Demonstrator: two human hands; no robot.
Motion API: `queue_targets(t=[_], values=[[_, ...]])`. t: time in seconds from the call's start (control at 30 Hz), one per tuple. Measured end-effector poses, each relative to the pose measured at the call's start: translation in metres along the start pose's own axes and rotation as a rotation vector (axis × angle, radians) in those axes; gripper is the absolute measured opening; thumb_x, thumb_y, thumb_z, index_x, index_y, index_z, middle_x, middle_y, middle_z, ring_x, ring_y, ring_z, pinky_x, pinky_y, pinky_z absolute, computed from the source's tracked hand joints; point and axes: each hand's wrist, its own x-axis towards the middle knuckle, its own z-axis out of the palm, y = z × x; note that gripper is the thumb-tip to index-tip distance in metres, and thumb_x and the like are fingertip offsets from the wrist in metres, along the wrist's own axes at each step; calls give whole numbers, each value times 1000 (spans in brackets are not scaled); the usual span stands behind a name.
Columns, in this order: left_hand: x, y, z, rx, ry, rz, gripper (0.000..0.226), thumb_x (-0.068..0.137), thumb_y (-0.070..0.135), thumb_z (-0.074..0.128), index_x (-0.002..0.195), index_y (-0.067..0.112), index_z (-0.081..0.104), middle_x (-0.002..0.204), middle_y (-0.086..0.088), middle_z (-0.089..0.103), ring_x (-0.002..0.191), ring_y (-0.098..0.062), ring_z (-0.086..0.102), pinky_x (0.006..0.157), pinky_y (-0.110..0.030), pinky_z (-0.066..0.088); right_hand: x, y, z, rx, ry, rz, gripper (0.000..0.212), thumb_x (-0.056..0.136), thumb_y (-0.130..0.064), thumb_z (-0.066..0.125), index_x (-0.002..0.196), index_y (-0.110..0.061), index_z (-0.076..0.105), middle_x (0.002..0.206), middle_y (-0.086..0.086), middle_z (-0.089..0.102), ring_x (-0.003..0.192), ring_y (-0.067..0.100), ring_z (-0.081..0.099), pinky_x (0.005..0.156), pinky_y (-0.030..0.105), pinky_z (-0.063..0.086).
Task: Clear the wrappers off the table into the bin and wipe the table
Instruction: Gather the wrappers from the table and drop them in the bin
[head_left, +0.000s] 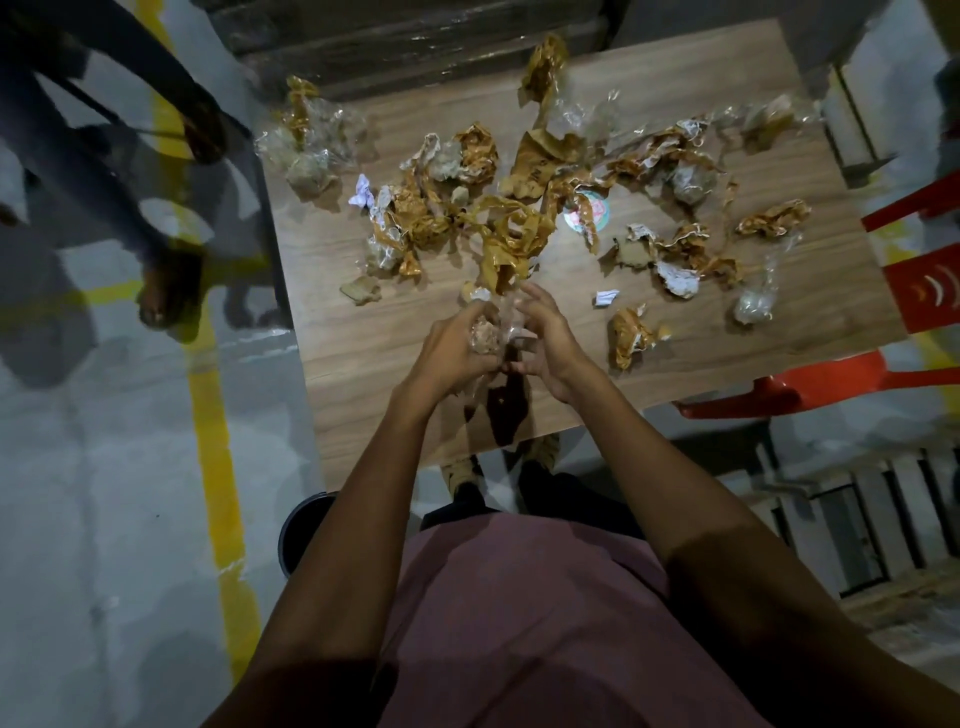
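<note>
Floor, left of the table (363, 374): grey surface with a yellow line (215, 441). The legs of a second person (161, 280) stand on it near the table's far-left corner. A dark bin (301, 530) sits on the floor just off the table's near-left corner, partly hidden by the left forearm.

Table, wood-grain top: crumpled brown and clear wrappers (509, 244) lie scattered over most of its far half. A cluster of clear wrappers (306, 150) lies at the far-left corner. A round printed sticker (587, 210) lies near the table's centre, partly covered by wrappers.

Above the table's near edge: the left hand (457, 348) is closed around a wad of clear wrapper (485, 335), grip clenched on it. The right hand (543, 338) is immediately beside it, fingers half open and touching the same wad; whether this grip is actually pinching the wrapper cannot be told.

Right of the table: a red plastic chair (919, 291) stands against the table's right edge.
</note>
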Motion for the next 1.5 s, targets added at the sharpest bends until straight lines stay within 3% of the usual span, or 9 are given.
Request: queue_targets(t=[0.07, 0.2, 0.37, 0.53, 0.7, 0.9, 1.17, 1.33, 1.5], values=[[-4, 13, -9, -21, -44, 34, 41, 73, 16, 82, 110, 21, 67, 100, 0, 71, 88, -18, 66, 70, -30, 51, -4, -2, 2, 46, -48, 0, 48, 97, -47, 56, 144, -38, 48, 140, 6, 56, 118, 31, 62, 83, 44, 55], [-9, 39, -10, -99, -2, 23, 34, 65, 20, 74, 98, 27, 72, 93, 1, 73, 82, -16, 68, 67, -33, 58, -18, -6, 11, 243, -75, 10, 49, 97, -37, 49, 146, -29, 53, 130, 14, 69, 98, 30, 71, 73, 39, 56], [-27, 56, -3, -254, 135, 101, 66, 69, -1, 65, 127, 29, 56, 96, 15, 69, 76, 3, 65, 62, -22, 53, -32, -12, 20, 345, -73, -47, 48, 101, -14, 38, 147, -21, 51, 112, 9, 71, 86, 21, 73, 65, 32, 60], [-47, 58, 4, -310, 299, 157, 71, 64, 3, 57, 134, 17, 54, 121, 9, 53, 114, -13, 57, 95, -39, 55, -52, -7, 22, 392, -151, -31, 43, 102, -18, 37, 140, -14, 56, 107, 9, 72, 92, 24, 71, 73, 36, 59], [-65, 49, 9, -218, 356, 36, 61, 70, 23, 64, 131, 32, 59, 149, 0, 40, 141, -19, 37, 113, -46, 35, -66, 11, 28, 340, -173, 25, 61, 107, -54, 31, 140, -11, 60, 131, 15, 69, 116, 29, 68, 92, 41, 57], [-86, 51, 26, -402, 392, 72, 65, 66, 3, 64, 131, 10, 62, 135, -9, 59, 127, -15, 56, 108, -40, 48, -79, 13, 31, 101, -149, 69, 51, 108, -53, 38, 131, -16, 64, 117, 7, 74, 99, 19, 73, 70, 30, 61], [-111, 50, 55, -529, 443, 79, 57, 82, 24, 79, 133, 13, 55, 132, -18, 59, 124, -26, 61, 105, -51, 50, -104, 15, 23, 64, -215, 161, 43, 108, -45, 41, 116, -11, 67, 98, 7, 73, 91, 21, 71, 82, 35, 58], [-137, 41, 67, -529, 603, -55, 47, 81, 36, 70, 120, 10, 66, 129, -11, 61, 122, -21, 60, 102, -26, 50, -122, 49, 27, 193, -242, 236, 52, 108, -51, 34, 109, -12, 68, 104, 12, 70, 99, 28, 68, 95, 45, 52], [-172, 16, 68, -527, 839, -203, 22, 93, 40, 64, 75, 28, 65, 71, 14, 68, 71, -5, 65, 67, -31, 53, -130, 92, 60, 113, -261, 287, 53, 108, -50, 32, 110, -12, 69, 101, 9, 71, 99, 24, 68, 89, 38, 54]])
